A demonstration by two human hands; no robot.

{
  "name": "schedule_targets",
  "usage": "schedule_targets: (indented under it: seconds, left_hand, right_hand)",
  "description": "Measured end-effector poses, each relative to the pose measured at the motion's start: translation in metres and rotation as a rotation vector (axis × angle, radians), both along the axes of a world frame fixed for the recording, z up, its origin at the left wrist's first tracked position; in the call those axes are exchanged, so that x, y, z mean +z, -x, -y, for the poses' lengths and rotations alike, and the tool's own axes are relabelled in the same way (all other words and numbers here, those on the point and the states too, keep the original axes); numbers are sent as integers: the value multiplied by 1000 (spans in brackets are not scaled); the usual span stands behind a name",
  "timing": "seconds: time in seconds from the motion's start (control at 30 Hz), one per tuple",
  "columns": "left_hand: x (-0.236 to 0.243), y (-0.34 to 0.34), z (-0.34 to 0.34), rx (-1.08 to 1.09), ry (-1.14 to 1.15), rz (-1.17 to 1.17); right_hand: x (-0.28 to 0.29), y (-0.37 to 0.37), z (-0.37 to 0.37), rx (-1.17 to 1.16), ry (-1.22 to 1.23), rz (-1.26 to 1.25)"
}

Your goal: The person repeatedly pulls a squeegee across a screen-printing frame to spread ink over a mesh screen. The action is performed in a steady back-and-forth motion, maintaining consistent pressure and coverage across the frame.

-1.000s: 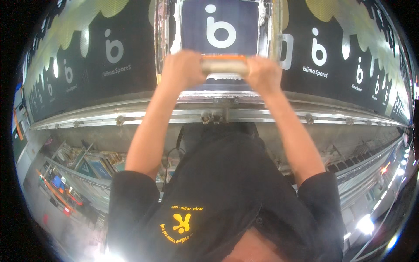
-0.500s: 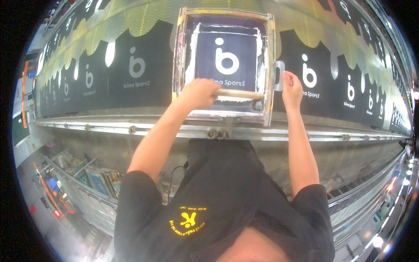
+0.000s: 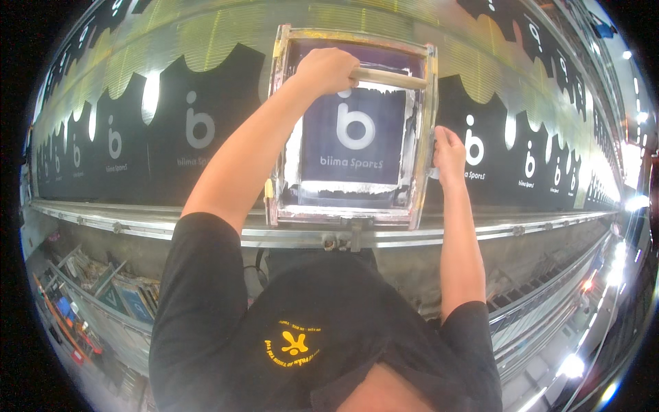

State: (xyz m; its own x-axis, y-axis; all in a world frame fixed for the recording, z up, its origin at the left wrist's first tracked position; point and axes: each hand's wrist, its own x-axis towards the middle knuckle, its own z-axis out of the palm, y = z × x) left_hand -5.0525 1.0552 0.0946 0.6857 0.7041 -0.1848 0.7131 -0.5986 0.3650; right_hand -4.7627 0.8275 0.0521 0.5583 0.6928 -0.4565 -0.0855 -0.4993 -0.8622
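While the left hand [image 3: 329,69] is clenched around the wooden squeegee handle [image 3: 391,77] near the far end of the screen-printing frame [image 3: 420,137], the right hand [image 3: 447,151] grips the outer side of that frame's right rail, fingers curled against it. Lying flat on the long print table [image 3: 206,62], the frame sits over 1 of the black garment panels [image 3: 199,130] laid in a row, its near rail just beside the metal table rail [image 3: 206,230]. Through the dark mesh [image 3: 353,137] a white round mark and a line of lettering show, with white ink smeared along the mesh's left, right and near edges. More black panels carry the same white print on both sides, and bare yellow-green table surface lies beyond them. Below the table edge on the left, a lower shelf [image 3: 103,281] holds stacked frames and small clutter, too small and bent by the lens to sort out. Much of the lower middle is taken up by the person's black shirt with a yellow emblem [image 3: 294,345], which covers whatever lies under the table there. Only the squeegee's handle is clear; its blade is hidden behind it and the left hand. Bright lamps [image 3: 570,367] flare at the lower right, washing out the racks nearby.
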Motion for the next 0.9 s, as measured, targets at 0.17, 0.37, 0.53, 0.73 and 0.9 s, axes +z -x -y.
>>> schedule_targets:
  seconds: [0.17, 0.37, 0.53, 0.73, 0.9]
  left_hand:
    - [-1, 27, 95, 101, 27, 115]
    - [-76, 79, 289, 52, -316, 274]
    - [-55, 97, 317, 42, -256, 363]
    - [-19, 187, 284, 7, -143, 292]
    - [-14, 300, 247, 109, -15, 82]
  right_hand:
    - [24, 5, -2, -8, -54, 20]
    - [27, 4, -9, 24, -143, -50]
    - [21, 19, -6, -17, -299, 175]
    - [5, 102, -14, -62, -433, 186]
    - [-30, 243, -36, -70, -445, 178]
